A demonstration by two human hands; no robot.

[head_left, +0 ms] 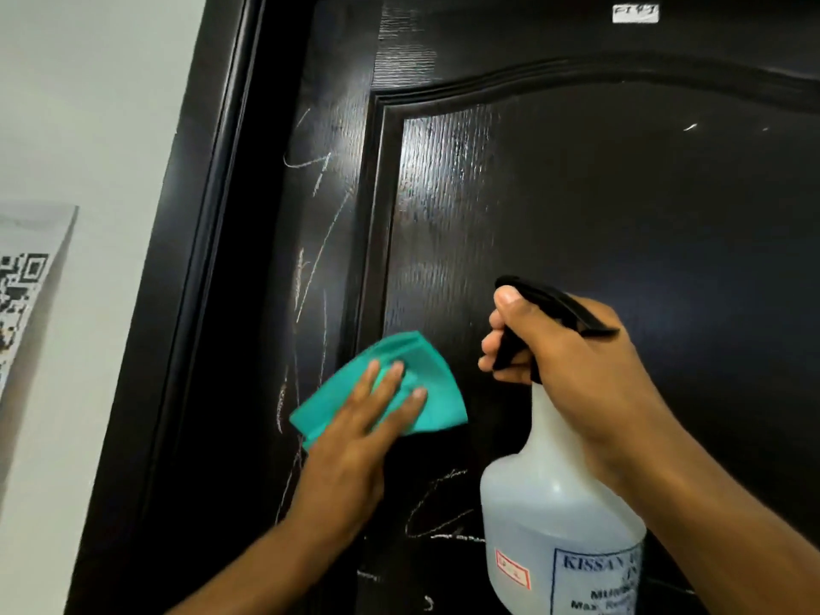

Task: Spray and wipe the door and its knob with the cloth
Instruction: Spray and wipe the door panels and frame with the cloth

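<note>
Flat under left hand [355, 430], cloth [417, 370] — on door [621, 206], spray bottle [554, 517] beside.

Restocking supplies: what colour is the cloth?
Teal green cloth, seen in the head view, pressed on the door.

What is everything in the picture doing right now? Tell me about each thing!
door: dark, shut in its frame, chalky scribbles on it, shiny wet-looking patch on the panel.
cloth: green, folded, pressed flat on the door.
left hand: fingers straight, presses the cloth.
spray bottle: upright, held up, nozzle toward the door.
right hand: grips the bottle's neck, fingers on the trigger.
white label: stuck on the door's top.
</note>
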